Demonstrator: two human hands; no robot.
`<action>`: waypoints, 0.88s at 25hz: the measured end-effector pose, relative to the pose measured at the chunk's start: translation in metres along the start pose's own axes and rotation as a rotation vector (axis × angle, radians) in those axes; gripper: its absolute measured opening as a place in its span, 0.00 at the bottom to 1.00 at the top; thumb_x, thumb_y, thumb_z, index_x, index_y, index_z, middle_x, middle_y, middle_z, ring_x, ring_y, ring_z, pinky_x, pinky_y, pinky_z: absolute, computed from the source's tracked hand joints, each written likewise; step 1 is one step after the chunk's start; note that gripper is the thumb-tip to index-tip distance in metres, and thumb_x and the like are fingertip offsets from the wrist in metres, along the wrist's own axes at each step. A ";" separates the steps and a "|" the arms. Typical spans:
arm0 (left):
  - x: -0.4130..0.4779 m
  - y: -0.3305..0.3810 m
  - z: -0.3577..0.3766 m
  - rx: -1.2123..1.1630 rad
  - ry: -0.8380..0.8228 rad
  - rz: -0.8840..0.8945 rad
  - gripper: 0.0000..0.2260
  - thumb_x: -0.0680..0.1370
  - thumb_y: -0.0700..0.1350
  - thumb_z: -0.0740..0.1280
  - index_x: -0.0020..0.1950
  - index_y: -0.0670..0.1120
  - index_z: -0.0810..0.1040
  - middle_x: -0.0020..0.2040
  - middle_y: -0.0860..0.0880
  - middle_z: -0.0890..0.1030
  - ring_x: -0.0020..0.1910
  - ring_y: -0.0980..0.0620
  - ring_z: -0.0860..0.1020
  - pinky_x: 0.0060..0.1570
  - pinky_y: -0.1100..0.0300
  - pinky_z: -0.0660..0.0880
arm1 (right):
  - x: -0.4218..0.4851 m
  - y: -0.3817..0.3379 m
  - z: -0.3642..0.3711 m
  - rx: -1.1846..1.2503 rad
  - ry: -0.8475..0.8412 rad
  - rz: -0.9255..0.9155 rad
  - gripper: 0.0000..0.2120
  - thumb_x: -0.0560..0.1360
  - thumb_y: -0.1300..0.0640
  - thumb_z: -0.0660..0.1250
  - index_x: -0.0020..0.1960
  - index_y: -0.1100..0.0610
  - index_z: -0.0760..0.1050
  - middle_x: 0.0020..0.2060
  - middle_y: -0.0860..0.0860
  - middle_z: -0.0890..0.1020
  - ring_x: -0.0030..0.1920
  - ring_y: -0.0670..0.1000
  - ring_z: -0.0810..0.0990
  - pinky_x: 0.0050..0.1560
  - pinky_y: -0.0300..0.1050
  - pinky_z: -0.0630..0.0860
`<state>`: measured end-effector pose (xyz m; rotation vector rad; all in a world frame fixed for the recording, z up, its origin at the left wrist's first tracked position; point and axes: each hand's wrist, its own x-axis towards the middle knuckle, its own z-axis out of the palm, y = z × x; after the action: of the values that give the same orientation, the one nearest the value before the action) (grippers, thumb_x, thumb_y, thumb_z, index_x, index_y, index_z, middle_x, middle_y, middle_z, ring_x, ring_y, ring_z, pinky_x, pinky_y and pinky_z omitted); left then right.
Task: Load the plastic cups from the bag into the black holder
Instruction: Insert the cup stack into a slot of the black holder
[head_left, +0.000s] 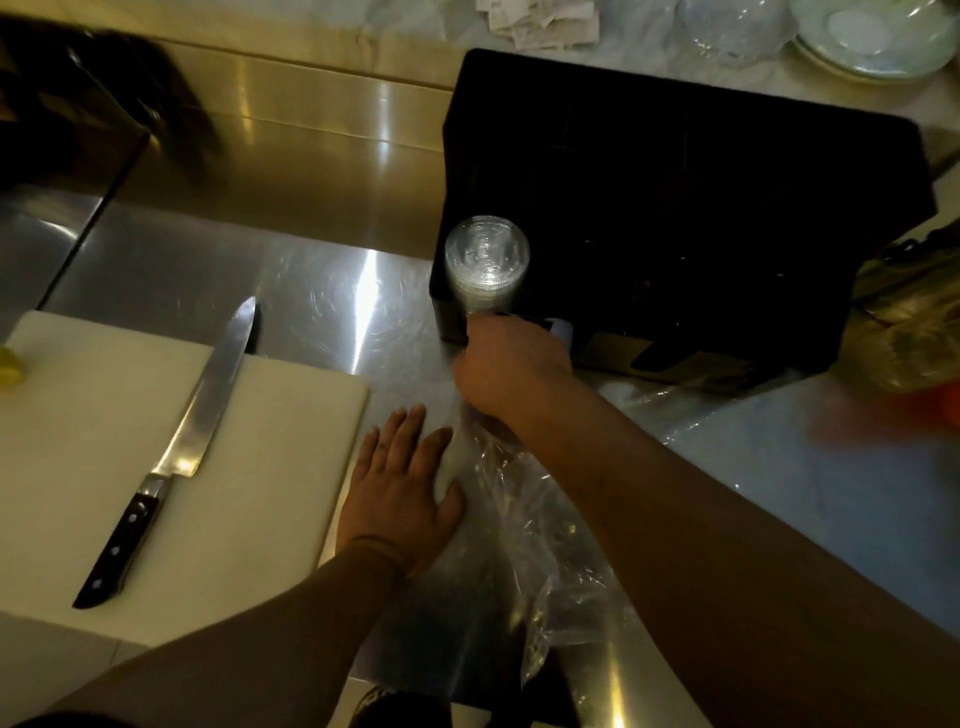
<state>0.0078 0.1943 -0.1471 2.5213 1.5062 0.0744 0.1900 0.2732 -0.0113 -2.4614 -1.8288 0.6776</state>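
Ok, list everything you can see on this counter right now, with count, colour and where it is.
Black holder: one, black, far right.
Cup stack: one, clear, at holder's near-left corner.
Plastic bag: one, clear, front centre.
Cutting board: one, white, left.
Knife: one, steel with dark handle, on board.
Plates: stack, pale, top right.
Counter: steel.
Left hand: open, flat on bag.
Right hand: gripping cup stack.

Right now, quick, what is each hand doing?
Left hand: open, fingers spread, pressed flat on the clear plastic bag.
Right hand: closed around the stack of plastic cups, by the black holder.
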 end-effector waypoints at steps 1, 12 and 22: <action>0.000 0.001 -0.002 -0.013 -0.009 -0.010 0.29 0.80 0.65 0.57 0.79 0.55 0.64 0.83 0.46 0.61 0.83 0.47 0.52 0.81 0.50 0.45 | -0.011 0.007 -0.007 0.053 0.031 -0.049 0.09 0.77 0.50 0.63 0.53 0.50 0.79 0.47 0.52 0.83 0.53 0.56 0.82 0.47 0.50 0.65; -0.002 0.013 -0.023 -0.114 -0.049 -0.043 0.31 0.78 0.61 0.59 0.80 0.51 0.67 0.83 0.43 0.61 0.83 0.44 0.54 0.81 0.45 0.47 | -0.212 0.237 0.012 0.045 0.505 0.265 0.26 0.76 0.55 0.69 0.73 0.58 0.69 0.69 0.60 0.74 0.71 0.62 0.68 0.72 0.59 0.65; 0.001 0.009 -0.018 0.002 -0.028 -0.028 0.30 0.77 0.62 0.60 0.77 0.51 0.68 0.81 0.43 0.64 0.82 0.46 0.56 0.74 0.66 0.30 | -0.281 0.330 0.067 0.256 0.202 0.731 0.42 0.71 0.41 0.74 0.78 0.49 0.58 0.75 0.55 0.66 0.71 0.61 0.70 0.66 0.58 0.72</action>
<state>0.0139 0.1935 -0.1281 2.4909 1.5316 0.0327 0.4042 -0.1061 -0.0606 -2.8442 -0.6905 0.5816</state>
